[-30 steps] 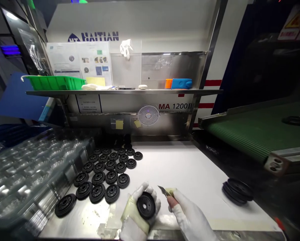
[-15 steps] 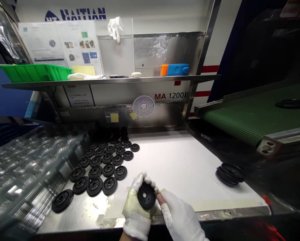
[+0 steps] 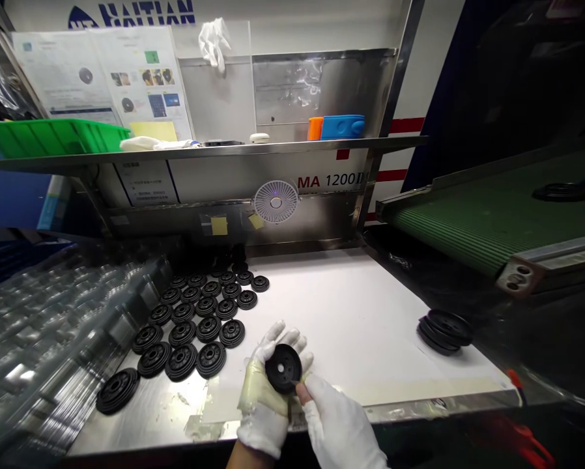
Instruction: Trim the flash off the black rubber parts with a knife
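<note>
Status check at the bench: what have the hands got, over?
Left hand in white glove, cradling black grooved disc. Right hand gloved, fingers at disc's edge. Rows of matching discs lie beside left hand, not touching it.

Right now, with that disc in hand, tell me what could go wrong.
The black moulded disc is held by the left hand just above the bench's front edge, so a slip could send it off the bench. The right hand works close against it; whatever its fingers pinch is hard to see and might catch the left hand. The stack of discs near the bench's right edge could get knocked off.
</note>
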A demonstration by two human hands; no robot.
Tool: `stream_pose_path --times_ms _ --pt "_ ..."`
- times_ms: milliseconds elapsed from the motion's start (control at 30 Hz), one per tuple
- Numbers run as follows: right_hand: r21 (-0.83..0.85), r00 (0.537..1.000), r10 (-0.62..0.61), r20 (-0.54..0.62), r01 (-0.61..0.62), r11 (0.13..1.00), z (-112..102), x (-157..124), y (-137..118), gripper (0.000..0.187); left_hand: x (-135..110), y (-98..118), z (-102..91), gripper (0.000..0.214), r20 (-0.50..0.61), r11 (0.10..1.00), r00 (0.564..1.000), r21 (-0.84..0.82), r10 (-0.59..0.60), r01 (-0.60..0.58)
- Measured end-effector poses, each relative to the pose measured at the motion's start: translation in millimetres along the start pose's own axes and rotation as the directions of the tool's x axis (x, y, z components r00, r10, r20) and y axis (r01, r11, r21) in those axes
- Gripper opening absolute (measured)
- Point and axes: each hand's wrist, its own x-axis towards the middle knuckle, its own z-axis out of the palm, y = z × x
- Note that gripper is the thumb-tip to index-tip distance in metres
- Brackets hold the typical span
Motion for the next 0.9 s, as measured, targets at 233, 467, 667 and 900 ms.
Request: stream_pose_path --times_ms 233,467,667,900 --pt "-0.007 0.999 0.018 -0.032 -0.018 1.000 -5.6 3.7 8.0 0.024 -1.4 1.9 2.1 0.013 0.017 1.000 1.000 -0.022 0.000 0.000" --pt "-0.029 0.999 -0.011 -0.044 0.009 1.000 6.0 -1.9 -5.4 0.024 7.0 0.3 5.2 0.008 -0.078 0.991 0.996 -0.119 0.052 -0.061" --pt "0.012 0.999 -0.029 -0.022 0.030 0.999 5.5 -2.1 -5.4 0.024 -2.0 6.6 -2.4 0.022 -0.006 1.000 1.000 0.018 -0.007 0.007" --pt "-0.041 0.997 0.004 -0.076 -0.007 0.999 5.6 -3.5 1.5 0.020 0.5 7.7 4.2 0.006 -0.081 0.996 0.995 -0.079 -0.050 0.044"
